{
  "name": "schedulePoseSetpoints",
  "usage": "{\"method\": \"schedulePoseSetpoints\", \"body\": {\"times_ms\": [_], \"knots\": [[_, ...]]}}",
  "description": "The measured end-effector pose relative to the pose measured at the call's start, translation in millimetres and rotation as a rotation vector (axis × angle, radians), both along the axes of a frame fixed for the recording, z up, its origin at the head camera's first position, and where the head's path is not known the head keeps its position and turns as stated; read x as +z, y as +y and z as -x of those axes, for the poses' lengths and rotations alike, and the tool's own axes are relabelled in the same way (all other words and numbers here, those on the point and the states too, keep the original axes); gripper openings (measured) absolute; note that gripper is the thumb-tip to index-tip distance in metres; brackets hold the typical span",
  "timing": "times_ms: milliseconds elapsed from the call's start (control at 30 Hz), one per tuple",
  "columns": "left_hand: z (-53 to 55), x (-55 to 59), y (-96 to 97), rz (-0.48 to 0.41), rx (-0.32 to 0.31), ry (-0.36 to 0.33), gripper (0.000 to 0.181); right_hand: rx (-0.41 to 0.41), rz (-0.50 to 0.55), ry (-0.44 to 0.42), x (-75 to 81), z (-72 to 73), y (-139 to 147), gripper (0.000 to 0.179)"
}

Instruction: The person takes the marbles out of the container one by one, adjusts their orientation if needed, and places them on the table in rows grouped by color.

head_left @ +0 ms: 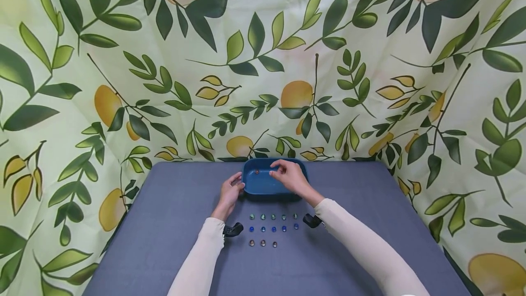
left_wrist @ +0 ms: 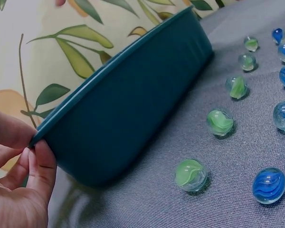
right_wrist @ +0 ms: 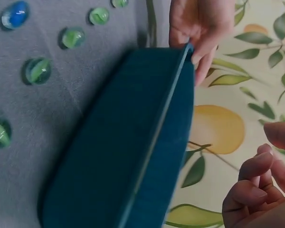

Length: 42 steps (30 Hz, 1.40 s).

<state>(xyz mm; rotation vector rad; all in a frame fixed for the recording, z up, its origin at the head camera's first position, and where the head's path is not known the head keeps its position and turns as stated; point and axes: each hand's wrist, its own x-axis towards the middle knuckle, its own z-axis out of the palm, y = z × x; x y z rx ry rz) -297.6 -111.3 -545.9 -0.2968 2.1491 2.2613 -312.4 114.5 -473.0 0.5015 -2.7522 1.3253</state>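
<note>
My left hand (head_left: 229, 194) pinches the left end of a blue plastic bin's rim (left_wrist: 80, 92) between thumb and fingers. Over the right part of the bin (head_left: 263, 189) hovers my right hand (head_left: 290, 176). Its thumb and loosely bent fingers stand apart in the right wrist view, with nothing seen between them. Inside the bin lies one brownish marble (head_left: 257, 171). In front of it, glass marbles sit in rows: green-swirled ones (left_wrist: 220, 122) nearest the bin, then blue ones (left_wrist: 269, 185), then three brownish marbles (head_left: 263, 243).
A grey cloth covers the table (head_left: 172, 223). Behind and at both sides hangs a curtain (head_left: 263, 90) printed with leaves and fruit, close to the bin's far wall. Black camera mounts (head_left: 233, 229) stick out from both wrists beside the marble rows.
</note>
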Motion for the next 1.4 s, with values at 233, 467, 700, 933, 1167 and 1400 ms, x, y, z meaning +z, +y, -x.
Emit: {"method": "schedulePoseSetpoints", "body": {"times_ms": [233,467,700,933,1167,1400], "knots": [[-0.4,-0.1,-1.1,0.015,-0.003,-0.002,0.049,-0.028,0.040,-0.061,-13.5,25.2,-15.1,0.032],[-0.5,-1.6,-0.8,0.009,-0.011,0.003,0.050,-0.046,-0.014,-0.160,-34.1,46.3,-26.4,0.026],[-1.1,-1.8,-1.4,0.011,-0.010,0.014,0.049,-0.060,0.001,-0.197,-50.2,60.1,-34.3,0.025],[-1.5,-5.3,-1.7,0.027,-0.012,-0.002,0.048,-0.067,0.041,-0.286,-59.8,65.0,-40.9,0.028],[-4.1,-2.5,-1.8,0.012,-0.009,0.013,0.048,-0.057,0.050,-0.310,-69.1,69.0,-47.0,0.031],[-6.2,0.3,-2.0,0.013,-0.022,0.014,0.049,-0.079,0.025,-0.308,-73.0,73.9,-49.9,0.031]]}}
